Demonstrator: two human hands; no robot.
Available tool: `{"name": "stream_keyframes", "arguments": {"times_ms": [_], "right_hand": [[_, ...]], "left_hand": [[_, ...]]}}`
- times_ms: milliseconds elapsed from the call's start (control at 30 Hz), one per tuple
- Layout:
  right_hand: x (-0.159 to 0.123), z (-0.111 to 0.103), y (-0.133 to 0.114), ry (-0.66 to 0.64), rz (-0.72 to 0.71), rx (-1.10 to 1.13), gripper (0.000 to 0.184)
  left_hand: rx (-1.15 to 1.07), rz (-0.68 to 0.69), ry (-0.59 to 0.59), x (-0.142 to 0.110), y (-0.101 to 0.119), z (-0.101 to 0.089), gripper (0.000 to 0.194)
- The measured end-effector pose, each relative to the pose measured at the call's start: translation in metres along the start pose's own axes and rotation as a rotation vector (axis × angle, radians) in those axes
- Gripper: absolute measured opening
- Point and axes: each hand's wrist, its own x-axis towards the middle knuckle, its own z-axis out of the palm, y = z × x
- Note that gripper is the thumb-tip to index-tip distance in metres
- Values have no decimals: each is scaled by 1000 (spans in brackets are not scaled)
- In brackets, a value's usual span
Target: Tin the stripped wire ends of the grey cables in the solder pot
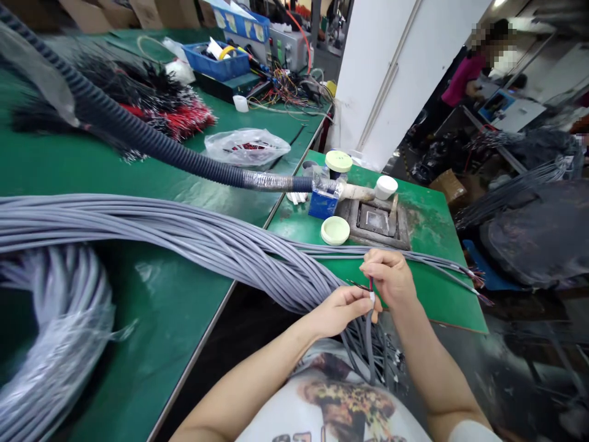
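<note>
My left hand [343,308] is closed on the end of a grey cable [369,334], just below a white band where the sheath stops. Thin red and black wires [370,283] come out of that end, and a few dark ones stick out to the left. My right hand [390,277] pinches the upright wires between thumb and fingertips. A thick bundle of grey cables [221,245] runs from the left across the table and drops down at my lap. Several separate grey cables [427,258] lie behind my right hand, their coloured wire ends at the right.
Beyond my hands sits a solder pot [375,218] in a dark frame. A ribbed hose [184,153] reaches toward it from the upper left. Nearby are a pale round lid [335,230] and a white cup [385,186]. A wrapped cable coil [59,337] lies left. A person [464,77] stands far right.
</note>
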Motion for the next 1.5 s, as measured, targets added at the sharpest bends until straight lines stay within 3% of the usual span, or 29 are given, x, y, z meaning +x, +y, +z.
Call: {"name": "stream_keyframes", "arguments": {"times_ms": [133, 200, 267, 367, 467, 567, 700, 867, 1100, 1300, 1500], "right_hand": [[16, -6, -6, 158, -51, 184, 25], [19, -15, -15, 226, -136, 141, 24], [13, -21, -23, 234, -176, -70, 19], [-5, -18, -25, 141, -189, -562, 16], [-19, -3, -20, 49, -246, -885, 14], [-23, 10, -18, 22, -333, -1000, 16], [-23, 15, -20, 17, -380, -1003, 21], [-29, 9, -16, 28, -382, -892, 14], [-33, -11, -4, 91, -444, -878, 16], [-42, -30, 11, -174, -645, -939, 49], [-42, -28, 16, -282, -711, -1010, 55]], "left_hand": [[6, -40, 6, -7, -3, -2, 38], [-6, -71, 36, -11, -7, -3, 39], [-52, -62, 148, -12, -10, -6, 39], [-117, -38, 269, -10, -11, -8, 36], [-132, -18, 249, -5, -10, -7, 35], [-126, 27, 211, -3, -12, -4, 31], [-142, 66, 287, -7, -18, -8, 24], [-245, 124, 342, -7, -23, -14, 23], [-380, 31, 391, -6, -9, -11, 35], [-512, 18, 388, -5, -1, -13, 32], [-528, 62, 403, 2, 2, -13, 29]]}}
